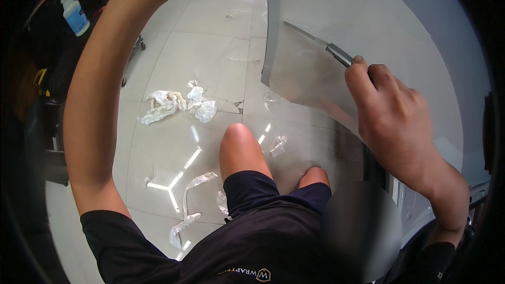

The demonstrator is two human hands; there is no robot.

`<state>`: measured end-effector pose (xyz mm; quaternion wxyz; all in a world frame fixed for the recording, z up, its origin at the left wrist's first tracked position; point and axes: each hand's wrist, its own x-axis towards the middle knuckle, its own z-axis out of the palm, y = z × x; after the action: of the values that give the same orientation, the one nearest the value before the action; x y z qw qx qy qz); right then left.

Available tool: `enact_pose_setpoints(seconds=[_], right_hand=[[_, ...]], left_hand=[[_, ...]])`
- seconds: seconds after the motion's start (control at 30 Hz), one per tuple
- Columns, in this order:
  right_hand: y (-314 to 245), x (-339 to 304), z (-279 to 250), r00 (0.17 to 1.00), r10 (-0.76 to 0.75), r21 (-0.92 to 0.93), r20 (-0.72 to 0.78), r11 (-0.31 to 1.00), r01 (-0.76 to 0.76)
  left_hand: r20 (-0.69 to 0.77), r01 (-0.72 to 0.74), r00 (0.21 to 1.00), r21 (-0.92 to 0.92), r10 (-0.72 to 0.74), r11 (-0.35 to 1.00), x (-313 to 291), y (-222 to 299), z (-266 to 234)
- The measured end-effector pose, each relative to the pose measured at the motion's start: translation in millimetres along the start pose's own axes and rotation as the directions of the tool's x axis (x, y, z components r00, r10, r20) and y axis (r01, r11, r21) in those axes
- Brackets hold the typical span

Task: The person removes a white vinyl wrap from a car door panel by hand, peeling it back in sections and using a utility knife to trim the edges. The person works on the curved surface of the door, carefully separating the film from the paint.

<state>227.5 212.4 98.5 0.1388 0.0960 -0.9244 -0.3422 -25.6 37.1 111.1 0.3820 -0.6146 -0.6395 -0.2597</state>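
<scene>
My right hand (392,102) is closed round the handle of a snap-off utility knife (339,54). Its long thin blade is extended and points up and left, lying close over a pale grey glossy car panel (363,21); whether blade and surface touch, I cannot tell. The panel's darker edge strip (272,26) runs down its left side to a pointed lower corner. My left arm (100,89) rises on the left and bends over the top of the picture toward the panel, its hand beyond the upper edge.
Crumpled whitish film scraps (168,105) and a twisted film strip (192,189) litter the glossy tiled floor (205,16). A white bottle with a blue label (75,14) stands on a dark cart at upper left. A blurred grey shape (363,231) is close at lower right.
</scene>
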Motion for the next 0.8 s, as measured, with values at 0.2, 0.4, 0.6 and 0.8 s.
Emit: enact_pose_setpoints(seconds=[0.2,0.4,0.6,0.8], right_hand=[[4,-8,14,0.982,-0.022,0.033,-0.186,0.999,0.028],[18,-25,26,0.969,0.011,0.103,-0.246,0.995,0.015],[20,-55,20,0.971,0.063,0.080,-0.232,0.996,-0.046],[28,-77,6,0.986,0.110,0.097,-0.129,0.990,-0.098]], left_hand=[[0.069,0.091,0.993,0.117,-0.100,0.989,2,3,-2],[0.064,0.030,0.997,0.124,-0.038,0.992,4,6,-7],[0.035,-0.044,0.998,0.002,0.044,0.999,-2,-4,-7],[0.044,0.032,0.999,-0.004,-0.032,0.999,3,3,-14]])
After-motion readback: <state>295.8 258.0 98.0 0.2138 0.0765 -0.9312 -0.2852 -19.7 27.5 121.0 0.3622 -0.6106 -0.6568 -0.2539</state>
